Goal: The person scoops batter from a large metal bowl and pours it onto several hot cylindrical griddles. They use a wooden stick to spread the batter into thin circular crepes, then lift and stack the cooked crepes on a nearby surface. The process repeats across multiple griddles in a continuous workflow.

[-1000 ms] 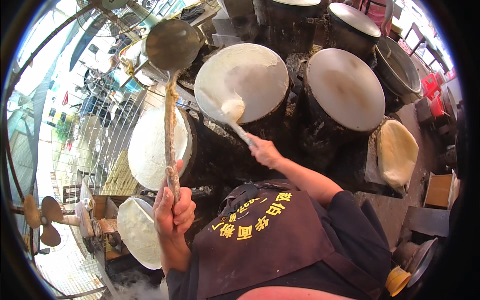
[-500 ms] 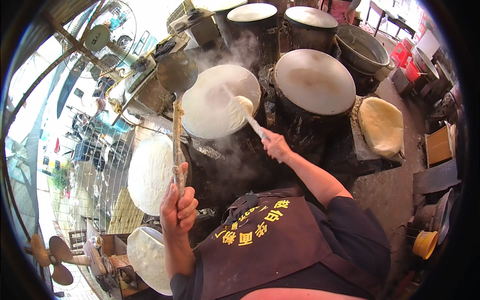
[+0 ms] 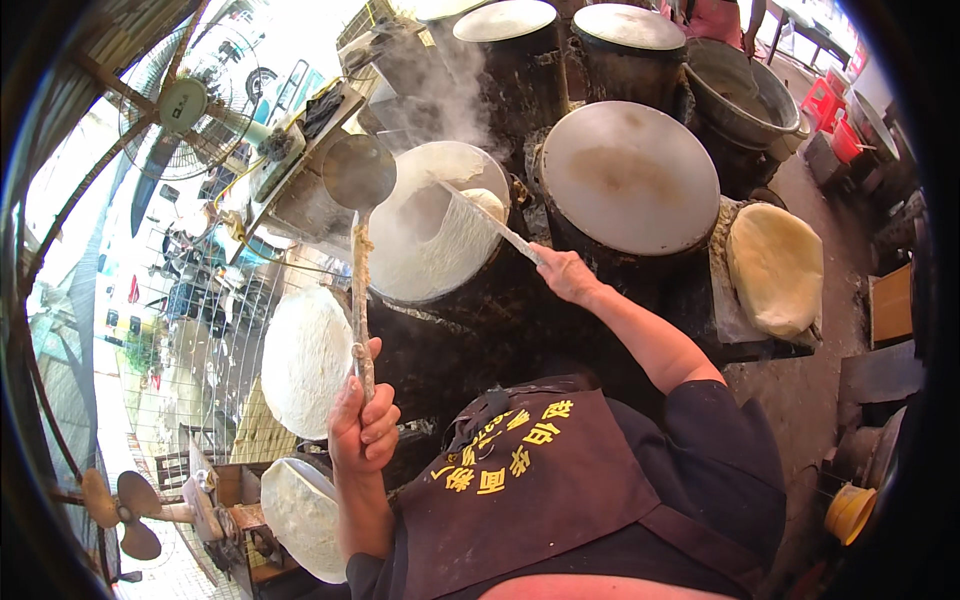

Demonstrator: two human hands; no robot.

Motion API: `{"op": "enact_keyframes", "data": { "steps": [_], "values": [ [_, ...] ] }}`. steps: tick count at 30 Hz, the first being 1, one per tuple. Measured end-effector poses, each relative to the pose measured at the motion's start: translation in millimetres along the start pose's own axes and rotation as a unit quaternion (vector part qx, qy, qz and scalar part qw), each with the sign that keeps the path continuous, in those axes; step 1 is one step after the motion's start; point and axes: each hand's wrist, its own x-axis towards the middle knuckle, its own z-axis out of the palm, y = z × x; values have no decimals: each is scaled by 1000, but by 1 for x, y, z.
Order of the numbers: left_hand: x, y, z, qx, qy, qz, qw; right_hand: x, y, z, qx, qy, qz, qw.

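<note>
My left hand [image 3: 365, 425] grips the crusted handle of a long ladle [image 3: 360, 168], whose round metal bowl is raised over the left edge of the middle griddle. My right hand [image 3: 568, 272] holds a pale flat-bladed stick [image 3: 500, 227], its far end reaching onto the middle griddle [image 3: 405, 250], where pale batter [image 3: 465, 255] coats the surface under steam and a lump sits by the blade. To its right is a griddle with a brown-stained centre [image 3: 628, 175]. Left of the ladle handle lies a white coated round [image 3: 305, 365], with another white round [image 3: 298, 520] below.
More drum griddles [image 3: 628, 25] and a metal basin [image 3: 735, 95] stand behind, near a partly visible person in pink [image 3: 750, 30]. A pale folded dough slab [image 3: 775, 270] rests at right. A caged fan [image 3: 185, 105] and bare fan blades [image 3: 135, 510] are at left, red stools [image 3: 825, 100] at back right.
The blade has swept across the griddle toward the upper right and batter covers more of the surface. More steam rises. The view has shifted, and my left hand still holds the ladle raised.
</note>
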Motion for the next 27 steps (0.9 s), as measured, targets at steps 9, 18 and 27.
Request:
{"op": "enact_keyframes", "data": {
  "steps": [9,18,27],
  "values": [
    [20,8,15,-1,44,23,999,35,18,-15,-81,3,-83,993],
    [23,27,30,38,73,7,997,46,29,0,-112,-12,-88,990],
    [57,9,34,-28,60,-16,998,173,1,8,-96,51,17,994]
  ]
}}
